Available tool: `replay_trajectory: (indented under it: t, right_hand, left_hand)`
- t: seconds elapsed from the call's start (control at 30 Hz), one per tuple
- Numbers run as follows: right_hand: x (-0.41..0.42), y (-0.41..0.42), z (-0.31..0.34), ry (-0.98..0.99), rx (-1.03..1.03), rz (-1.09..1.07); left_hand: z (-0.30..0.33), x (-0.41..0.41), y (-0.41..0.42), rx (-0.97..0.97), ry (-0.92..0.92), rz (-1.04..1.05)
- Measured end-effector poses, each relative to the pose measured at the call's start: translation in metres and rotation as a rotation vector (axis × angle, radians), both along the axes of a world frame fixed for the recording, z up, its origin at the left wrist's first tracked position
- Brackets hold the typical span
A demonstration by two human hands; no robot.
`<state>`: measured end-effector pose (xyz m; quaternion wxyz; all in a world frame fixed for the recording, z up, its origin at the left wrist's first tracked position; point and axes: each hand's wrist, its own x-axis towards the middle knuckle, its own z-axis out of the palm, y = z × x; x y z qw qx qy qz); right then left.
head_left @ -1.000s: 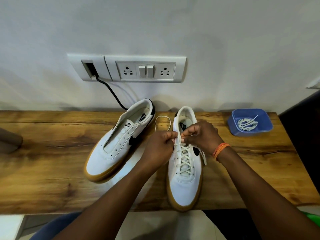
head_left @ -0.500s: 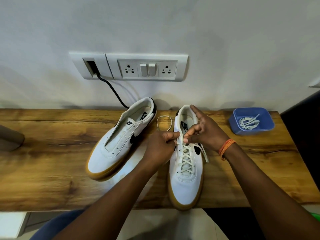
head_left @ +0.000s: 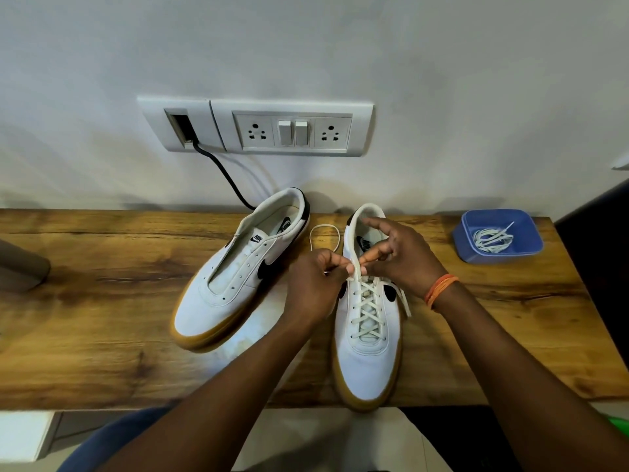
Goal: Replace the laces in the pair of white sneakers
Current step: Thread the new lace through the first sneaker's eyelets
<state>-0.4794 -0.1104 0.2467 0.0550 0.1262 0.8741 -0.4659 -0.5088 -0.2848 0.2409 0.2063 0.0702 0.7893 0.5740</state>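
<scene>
Since a second ago the right hand (head_left: 403, 258) has uncurled its outer fingers over the collar of the laced sneaker (head_left: 369, 338), while thumb and forefinger still pinch the cream lace (head_left: 355, 270) near the top eyelets. Opposite, the left hand (head_left: 315, 284) pinches the same lace, whose loose loop lies on the wooden table (head_left: 102, 301) between the shoes. Beside it, angled left, the unlaced sneaker (head_left: 238, 270) rests near the wall. At far right a blue plastic tub (head_left: 466, 241) holds a coiled bundle (head_left: 492, 238), probably the other laces.
</scene>
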Motion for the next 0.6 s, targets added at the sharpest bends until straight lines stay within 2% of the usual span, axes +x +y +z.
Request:
replay_trajectory:
  t: [0.13, 0.2, 0.27, 0.37, 0.47, 0.6]
  right_hand:
    - [0.001, 0.006, 0.006, -0.044, 0.089, 0.042]
    - [0.002, 0.011, 0.009, -0.083, 0.059, 0.049]
    - [0.003, 0.014, 0.013, -0.111, 0.045, 0.062]
    - [0.002, 0.012, 0.016, -0.125, 0.13, 0.087]
    - [0.002, 0.009, 0.014, -0.13, 0.127, 0.101]
    - [0.001, 0.008, 0.013, -0.133, 0.117, 0.089]
  left_hand:
    - [0.011, -0.009, 0.0, -0.176, 0.218, -0.033]
    - [0.02, -0.025, -0.006, -0.222, 0.272, 0.016]
    - [0.032, -0.045, -0.015, -0.125, 0.18, 0.185]
    - [0.046, -0.065, -0.031, 0.08, 0.052, 0.395]
    - [0.048, -0.065, -0.034, 0.062, 0.068, 0.322]
    - [0.038, -0.048, -0.02, 0.041, -0.058, 0.14]
